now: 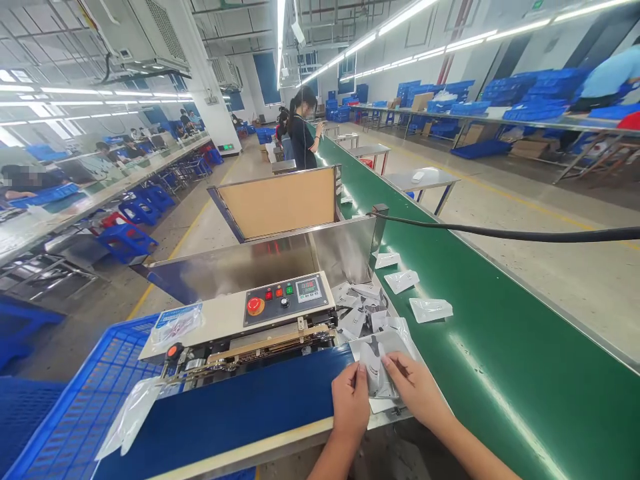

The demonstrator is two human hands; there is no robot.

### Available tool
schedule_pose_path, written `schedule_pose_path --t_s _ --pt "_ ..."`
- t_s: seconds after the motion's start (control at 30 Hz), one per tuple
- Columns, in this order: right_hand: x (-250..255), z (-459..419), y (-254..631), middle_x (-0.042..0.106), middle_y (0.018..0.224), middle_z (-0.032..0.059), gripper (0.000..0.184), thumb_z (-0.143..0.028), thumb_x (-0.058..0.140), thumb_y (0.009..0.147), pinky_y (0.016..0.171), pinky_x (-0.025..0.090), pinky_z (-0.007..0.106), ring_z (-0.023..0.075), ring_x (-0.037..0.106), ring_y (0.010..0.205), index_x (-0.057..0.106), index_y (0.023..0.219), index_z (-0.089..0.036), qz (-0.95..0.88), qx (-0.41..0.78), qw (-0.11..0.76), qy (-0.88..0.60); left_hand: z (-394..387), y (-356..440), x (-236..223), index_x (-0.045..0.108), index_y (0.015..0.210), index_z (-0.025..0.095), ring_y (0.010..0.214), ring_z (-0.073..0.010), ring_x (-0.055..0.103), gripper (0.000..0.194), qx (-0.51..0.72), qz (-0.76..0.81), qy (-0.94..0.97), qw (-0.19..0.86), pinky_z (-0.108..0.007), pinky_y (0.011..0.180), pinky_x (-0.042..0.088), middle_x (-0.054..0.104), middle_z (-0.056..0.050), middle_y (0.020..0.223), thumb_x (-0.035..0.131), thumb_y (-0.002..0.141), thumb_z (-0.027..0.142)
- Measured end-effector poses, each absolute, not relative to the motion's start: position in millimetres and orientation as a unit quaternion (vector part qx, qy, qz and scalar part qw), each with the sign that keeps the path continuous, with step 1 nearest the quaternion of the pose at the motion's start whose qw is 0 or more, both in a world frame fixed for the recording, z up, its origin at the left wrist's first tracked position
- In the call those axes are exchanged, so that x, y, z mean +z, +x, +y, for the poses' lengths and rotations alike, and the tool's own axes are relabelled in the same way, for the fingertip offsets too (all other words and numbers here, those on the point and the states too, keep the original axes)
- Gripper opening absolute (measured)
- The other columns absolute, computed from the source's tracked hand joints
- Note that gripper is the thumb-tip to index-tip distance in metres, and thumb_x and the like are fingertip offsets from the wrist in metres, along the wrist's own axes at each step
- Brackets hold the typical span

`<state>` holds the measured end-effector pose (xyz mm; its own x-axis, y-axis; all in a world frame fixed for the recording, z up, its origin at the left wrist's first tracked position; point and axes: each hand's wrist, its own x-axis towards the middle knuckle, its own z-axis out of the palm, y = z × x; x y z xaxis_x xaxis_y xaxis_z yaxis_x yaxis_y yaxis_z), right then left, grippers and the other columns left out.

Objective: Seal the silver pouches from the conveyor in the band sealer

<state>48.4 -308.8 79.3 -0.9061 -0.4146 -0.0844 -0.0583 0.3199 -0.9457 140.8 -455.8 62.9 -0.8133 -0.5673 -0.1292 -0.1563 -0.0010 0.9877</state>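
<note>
At the right end of a band sealer [227, 313], my left hand [350, 403] and my right hand [417, 387] pinch a small grey-white plastic pouch [376, 373] from either side. Dark print shows on the pouch, whose contents I cannot make out. Just beyond my fingers lies a loose heap of similar printed packets [354, 321]. The sealer's blue belt [240, 420] runs leftward from beside my left hand. A clear bag [131, 417] hangs at the belt's left end, and another clear bag [177, 327] rests on the machine's top.
A long green conveyor [505, 373] passes on my right, carrying several clear pouches [431, 309]. A blue basket [95, 380] stands at the left. Metal guards [260, 267] rise behind the sealer. A black cable [500, 232] crosses above the conveyor. A co-worker [303, 137] stands farther along it.
</note>
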Motion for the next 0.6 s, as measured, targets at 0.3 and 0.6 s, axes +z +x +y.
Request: schedule_pose_path --t_s 0.3,0.6 --pt "65 -376 22 0.055 0.052 -0.0041 0.036 -0.053 0.074 0.077 0.054 0.055 0.030 0.0143 0.054 0.047 0.060 0.062 -0.024 0.723 -0.637 0.265 0.028 -501 115 47 0.075 0.066 0.012 0.057 -0.0169 0.059 0.049 -0.746 -0.483 0.420 0.185 -0.029 0.058 0.045 0.066 -0.005 0.061 0.086 0.064 0.059" --pt "58 -434 42 0.060 0.054 -0.0036 0.032 -0.044 0.078 0.081 0.054 0.059 0.024 0.0120 0.060 0.050 0.065 0.065 -0.020 0.717 -0.612 0.334 0.005 -545 155 43 0.081 0.076 0.010 0.063 -0.0226 0.070 0.049 -0.740 -0.434 0.454 0.240 -0.032 0.062 0.052 0.075 -0.010 0.068 0.089 0.058 0.055"
